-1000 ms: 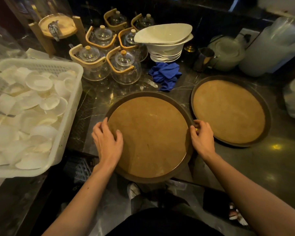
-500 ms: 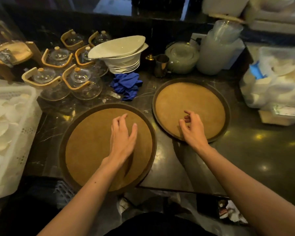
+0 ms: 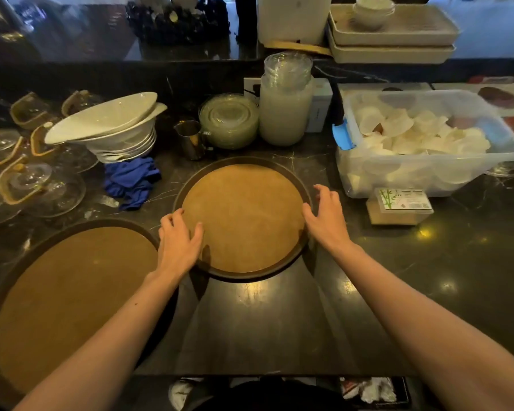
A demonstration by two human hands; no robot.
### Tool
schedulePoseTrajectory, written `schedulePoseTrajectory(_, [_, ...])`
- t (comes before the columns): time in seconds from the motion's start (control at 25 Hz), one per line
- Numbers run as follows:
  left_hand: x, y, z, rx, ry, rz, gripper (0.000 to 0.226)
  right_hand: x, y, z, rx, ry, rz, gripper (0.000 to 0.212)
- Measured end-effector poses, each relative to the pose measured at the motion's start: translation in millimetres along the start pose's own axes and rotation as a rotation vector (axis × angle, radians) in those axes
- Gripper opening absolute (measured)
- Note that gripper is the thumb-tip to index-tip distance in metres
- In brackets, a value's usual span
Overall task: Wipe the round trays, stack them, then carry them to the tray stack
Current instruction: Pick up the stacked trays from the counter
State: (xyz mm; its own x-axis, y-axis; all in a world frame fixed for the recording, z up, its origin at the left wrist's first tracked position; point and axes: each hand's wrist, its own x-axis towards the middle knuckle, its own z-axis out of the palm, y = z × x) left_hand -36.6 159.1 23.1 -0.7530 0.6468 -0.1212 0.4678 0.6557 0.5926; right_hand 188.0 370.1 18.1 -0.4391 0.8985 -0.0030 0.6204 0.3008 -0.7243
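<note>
Left hand (image 3: 177, 241) and right hand (image 3: 327, 219), fingers spread, grip opposite rims of round tray (image 3: 244, 218) on dark surface (image 3: 279, 321).

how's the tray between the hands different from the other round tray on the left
The centre tray has both hands on its rim, the left hand on one side and the right hand on the other; the left tray is untouched. The centre tray sits fully on the counter; the left tray overhangs the near edge. The left tray fills more of the picture, being nearer the camera. Both are round, with a tan inner face and dark rim.
</note>
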Motion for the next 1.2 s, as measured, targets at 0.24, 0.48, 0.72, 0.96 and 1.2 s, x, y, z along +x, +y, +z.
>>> schedulePoseTrajectory(0.24, [19.7,4.5,6.0,0.068,-0.013,-0.088,0.066,17.5,25.3,-3.4,-0.076,-0.06,0.1,0.059])
schedulePoseTrajectory(0.48, [40.0,-15.8,5.7,0.083,-0.07,-0.2,0.073,24.8,30.0,17.9,-0.128,-0.138,0.208,0.062])
schedulePoseTrajectory(0.72, [61.9,-31.3,4.2,0.031,-0.102,-0.216,0.075,34.4,24.5,33.2,-0.157,-0.148,0.263,0.061])
schedulePoseTrajectory(0.96, [80.2,-33.6,6.4,0.044,-0.146,-0.246,0.061,39.0,24.0,34.2,-0.123,-0.099,0.299,0.049])
schedulePoseTrajectory(1.2, [73.4,-30.0,7.1,-0.079,0.006,-0.216,0.036,28.5,28.6,28.0,0.022,0.047,0.296,0.03])
